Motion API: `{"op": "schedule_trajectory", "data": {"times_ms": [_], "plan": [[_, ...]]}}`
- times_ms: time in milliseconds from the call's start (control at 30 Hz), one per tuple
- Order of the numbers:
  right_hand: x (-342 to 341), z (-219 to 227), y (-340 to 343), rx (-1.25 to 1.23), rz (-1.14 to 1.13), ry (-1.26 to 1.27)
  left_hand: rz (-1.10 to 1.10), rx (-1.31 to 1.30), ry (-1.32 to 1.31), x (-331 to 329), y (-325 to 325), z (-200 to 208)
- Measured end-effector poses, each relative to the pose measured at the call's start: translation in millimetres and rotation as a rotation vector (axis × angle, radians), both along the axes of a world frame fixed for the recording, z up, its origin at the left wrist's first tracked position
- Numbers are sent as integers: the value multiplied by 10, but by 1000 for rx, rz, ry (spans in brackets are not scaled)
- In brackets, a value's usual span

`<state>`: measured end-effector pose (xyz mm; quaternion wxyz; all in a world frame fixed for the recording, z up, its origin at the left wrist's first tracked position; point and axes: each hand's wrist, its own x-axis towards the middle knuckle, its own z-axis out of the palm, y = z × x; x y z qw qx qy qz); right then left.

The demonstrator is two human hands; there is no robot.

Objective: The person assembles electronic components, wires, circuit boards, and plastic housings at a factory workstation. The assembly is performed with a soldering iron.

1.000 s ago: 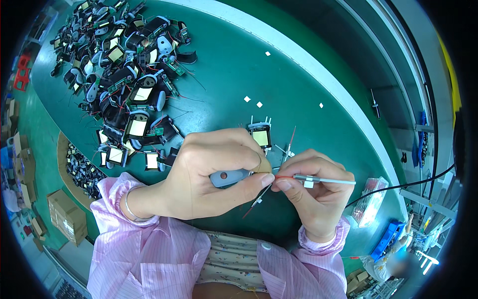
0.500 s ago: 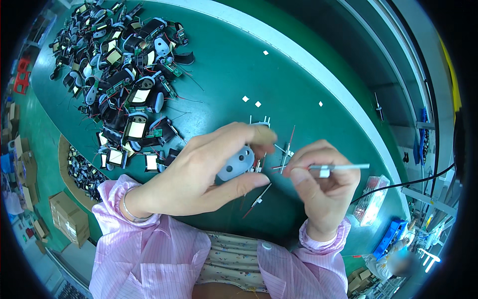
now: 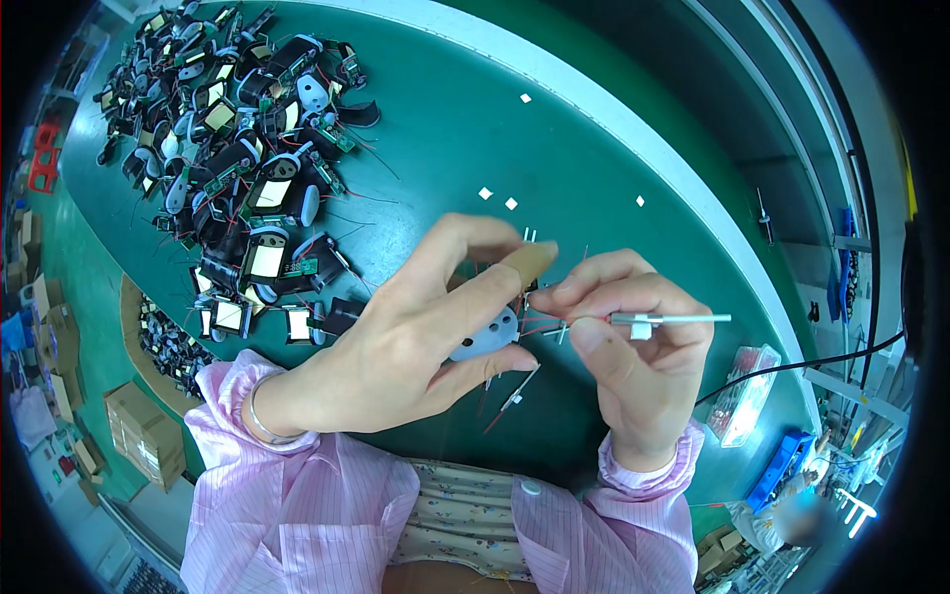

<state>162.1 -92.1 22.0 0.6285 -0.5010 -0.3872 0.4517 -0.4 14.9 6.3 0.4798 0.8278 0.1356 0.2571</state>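
My left hand [image 3: 411, 332] curls around a light-grey rounded plastic part [image 3: 485, 340] with dark round holes, its thumb along the lower edge. The index finger bends over the top, and the rest of that part is hidden by the hand. Close to its right side, my right hand [image 3: 648, 346] pinches thin red wires near the part. Across its fingers lies a thin whitish rod-like lead [image 3: 678, 319] with a small white block on it. Below the hands, a similar thin lead [image 3: 515, 396] with a white piece and a red end rests on the green table [image 3: 426, 129].
A large heap of black-and-grey assemblies [image 3: 267, 193] with circuit boards and loose wires covers the table's left. Several small white squares [image 3: 512, 204] lie beyond my hands. A clear tray [image 3: 744, 396] and black cable [image 3: 792, 368] are at the right, a carton [image 3: 143, 434] at lower left.
My right hand has moved slightly left, its fingertips now closer to the grey part. My left index finger has lifted and bent, and the grey part has shifted a little right.
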Motion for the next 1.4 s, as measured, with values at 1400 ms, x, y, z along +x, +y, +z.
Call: {"op": "schedule_trajectory", "data": {"times_ms": [1400], "plan": [[-224,145,-108,160,-70,-629,135,438,-69,3,-85,-112]]}}
